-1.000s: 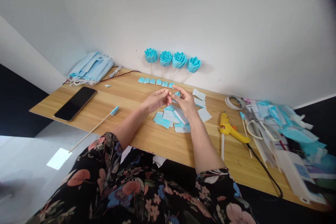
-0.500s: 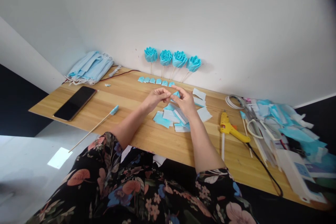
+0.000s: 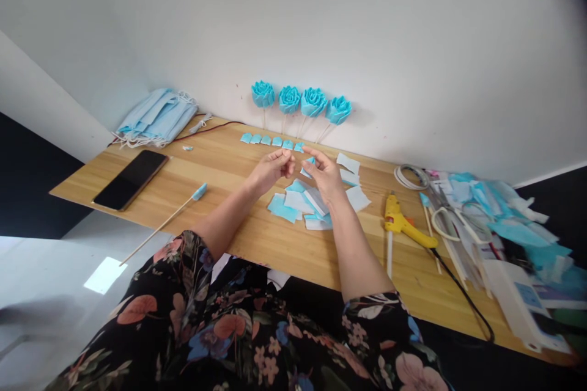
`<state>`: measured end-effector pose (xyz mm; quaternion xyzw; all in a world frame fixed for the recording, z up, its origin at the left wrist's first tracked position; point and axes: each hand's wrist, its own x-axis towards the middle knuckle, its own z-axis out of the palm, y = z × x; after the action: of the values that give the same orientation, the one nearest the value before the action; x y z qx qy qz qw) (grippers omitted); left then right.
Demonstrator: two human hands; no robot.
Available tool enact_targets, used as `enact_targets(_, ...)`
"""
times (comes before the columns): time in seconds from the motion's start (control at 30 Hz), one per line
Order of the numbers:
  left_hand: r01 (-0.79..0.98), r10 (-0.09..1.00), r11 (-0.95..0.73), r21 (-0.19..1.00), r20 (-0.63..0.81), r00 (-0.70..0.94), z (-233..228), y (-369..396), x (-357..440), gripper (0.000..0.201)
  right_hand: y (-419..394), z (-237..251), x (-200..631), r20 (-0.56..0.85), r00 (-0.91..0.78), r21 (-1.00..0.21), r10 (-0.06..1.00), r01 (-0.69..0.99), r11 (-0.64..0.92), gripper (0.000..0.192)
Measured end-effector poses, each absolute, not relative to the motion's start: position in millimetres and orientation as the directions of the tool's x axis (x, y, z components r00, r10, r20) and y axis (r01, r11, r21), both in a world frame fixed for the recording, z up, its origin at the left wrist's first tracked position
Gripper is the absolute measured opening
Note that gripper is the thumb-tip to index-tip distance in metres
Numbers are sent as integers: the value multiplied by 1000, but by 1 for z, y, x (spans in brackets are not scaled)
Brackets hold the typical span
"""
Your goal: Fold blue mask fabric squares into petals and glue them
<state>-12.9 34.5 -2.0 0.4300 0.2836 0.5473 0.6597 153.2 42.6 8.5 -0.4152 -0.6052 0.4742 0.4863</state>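
Note:
A small folded blue fabric petal (image 3: 308,166) is pinched between the thumb and fingers of my right hand (image 3: 324,178). Just to its left, apart from the petal, my left hand (image 3: 274,170) has its thumb and fingertips pressed together; whether anything is between them is too small to make out. Loose cut pieces of blue and white mask fabric (image 3: 298,201) lie below and beside my right hand. Beyond both hands runs a row of several folded blue petals (image 3: 277,142). Several blue fabric flowers on sticks (image 3: 290,100) lean against the wall behind the row.
On the left are stacked face masks (image 3: 158,116), a phone (image 3: 132,179) and a blue-tipped stick (image 3: 170,217) jutting over the table edge. To the right lie a yellow glue gun (image 3: 406,223) with its cord, scissors (image 3: 454,223), a tape roll (image 3: 411,177) and blue scraps (image 3: 527,232).
My left hand has come away from the folded petal and moved slightly left. The petal stays in my right hand, which has shifted a little to the right.

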Motion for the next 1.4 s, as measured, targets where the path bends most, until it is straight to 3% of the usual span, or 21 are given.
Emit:
enact_targets(0.23, -391, 939, -9, 920, 143, 314, -2, 32, -11, 42, 46, 3, 156, 262, -191, -939, 946, 178, 296, 46)
enact_targets(0.63, -164, 944, -51, 985, 101, 313, -2, 33, -11, 44, 40, 14, 157, 279, -208, -843, 938, 415, 343, 46)
enact_targets(0.77, -214, 935, -69, 974, 138, 326, -3, 34, -12, 47, 41, 11, 156, 264, -192, -884, 945, 345, 317, 45)
enact_targets(0.9, -385, 906, 3, 923, 160, 391, -5, 35, -12, 49, 41, 5, 150, 156, -224, -982, 962, 67, 175, 51)
enact_targets(1.03, -494, 901, 81, 866, 148, 407, -4, 33, -13, 48, 40, 2, 145, 66, -242, -987, 968, -157, 28, 55)
enact_targets(1.4, -459, 956, 80, 885, 63, 288, 2, 32, -14, 39, 40, 7, 146, 119, -144, -990, 982, -89, 107, 49)
